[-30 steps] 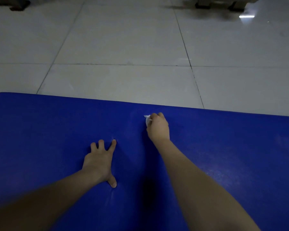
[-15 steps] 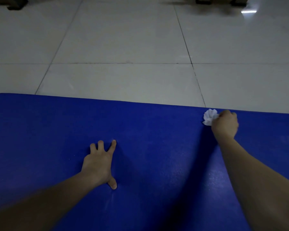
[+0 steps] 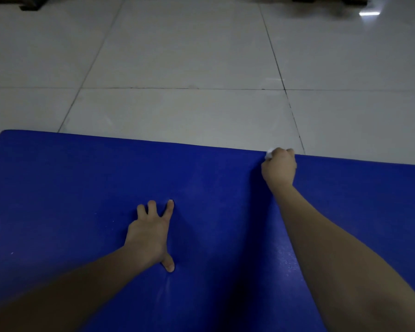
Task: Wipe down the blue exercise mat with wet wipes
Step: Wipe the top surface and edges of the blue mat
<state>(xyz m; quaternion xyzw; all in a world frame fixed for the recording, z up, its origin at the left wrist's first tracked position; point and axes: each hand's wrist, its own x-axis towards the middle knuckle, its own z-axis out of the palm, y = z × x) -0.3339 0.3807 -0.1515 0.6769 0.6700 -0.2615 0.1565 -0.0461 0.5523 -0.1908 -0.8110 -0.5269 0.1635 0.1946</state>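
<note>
Blue exercise mat (image 3: 82,188) lies on the tiled floor (image 3: 177,68); right hand (image 3: 279,167) grips a bunched wet wipe (image 3: 268,155) at its far edge, left hand (image 3: 151,233) presses flat, fingers spread. Wiping seems underway, much left.

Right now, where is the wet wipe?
The wet wipe sits bunched in the right hand, at the far edge of the blue mat, right of centre in the head view.

The blue mat (image 3: 82,188) lies flat on the floor (image 3: 177,68), and its far edge runs across the view. The white wet wipe (image 3: 269,154) is scrunched up small at that far edge. Only a little bit of it peeks out of the right hand (image 3: 279,167) that grips it.
</note>
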